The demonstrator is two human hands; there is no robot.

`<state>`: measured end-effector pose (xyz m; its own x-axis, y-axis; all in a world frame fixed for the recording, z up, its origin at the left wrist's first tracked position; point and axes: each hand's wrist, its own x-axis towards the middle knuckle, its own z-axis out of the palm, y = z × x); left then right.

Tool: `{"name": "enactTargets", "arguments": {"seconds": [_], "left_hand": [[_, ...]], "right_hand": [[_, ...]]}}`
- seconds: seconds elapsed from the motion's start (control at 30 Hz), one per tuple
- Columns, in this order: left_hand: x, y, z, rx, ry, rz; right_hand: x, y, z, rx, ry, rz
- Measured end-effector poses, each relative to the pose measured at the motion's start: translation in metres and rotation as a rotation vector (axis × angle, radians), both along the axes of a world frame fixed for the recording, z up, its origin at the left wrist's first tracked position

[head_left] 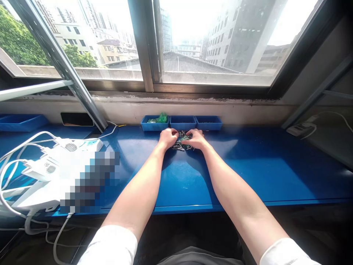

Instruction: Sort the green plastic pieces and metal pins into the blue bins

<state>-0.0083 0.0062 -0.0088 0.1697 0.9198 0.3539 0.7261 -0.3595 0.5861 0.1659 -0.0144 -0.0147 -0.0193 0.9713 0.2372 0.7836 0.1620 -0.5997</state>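
Head camera view: a small, loose pile of thin, dark and silvery, metal-looking pieces [180, 144] is seen on the smooth blue tabletop [187, 186], just in front of a row of three open blue plastic bins [182, 124]. By the bare left hand [168, 138], with its fingers bent downward, the left side of the pile is touched. By the bare right hand [196, 139], the right side is reached, and its thumb and forefinger seem to be a little apart over the pieces. Whether any piece is clamped in either hand cannot be told (the fingertips are too small and partly hidden).

Between the hands, a greenish tint is noticed in the pile, but its source cannot be made out. In the leftmost bin, a crumpled, translucent green plastic bag [162, 118] is contained. At the left, white power strips with plugged adapters [46, 167] are placed, well apart from the hands.

As a judgement, each piece should be felt as light, stiff and rather slippery, and not easily broken; the ends may be sharp, and neighbours may be dragged along. A single piece would be best taken by its middle, between thumb and forefinger, while a bunch would better be gathered from both sides.
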Motion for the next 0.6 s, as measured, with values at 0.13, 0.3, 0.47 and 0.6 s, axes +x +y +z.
{"name": "enactTargets", "arguments": {"seconds": [0.13, 0.3, 0.47, 0.6], "left_hand": [[0.004, -0.004, 0.001, -0.001, -0.003, -0.045], [0.007, -0.008, 0.001, -0.003, -0.090, -0.159], [0.009, -0.008, -0.001, 0.014, -0.236, -0.210], [0.010, -0.006, -0.001, 0.000, -0.323, -0.193]], "right_hand": [[0.000, 0.003, -0.003, 0.028, 0.163, 0.025], [-0.002, 0.008, -0.006, 0.071, 0.423, 0.095], [-0.003, 0.011, -0.003, 0.197, 0.542, 0.018], [-0.009, 0.012, -0.001, 0.207, 0.739, 0.064]]}}
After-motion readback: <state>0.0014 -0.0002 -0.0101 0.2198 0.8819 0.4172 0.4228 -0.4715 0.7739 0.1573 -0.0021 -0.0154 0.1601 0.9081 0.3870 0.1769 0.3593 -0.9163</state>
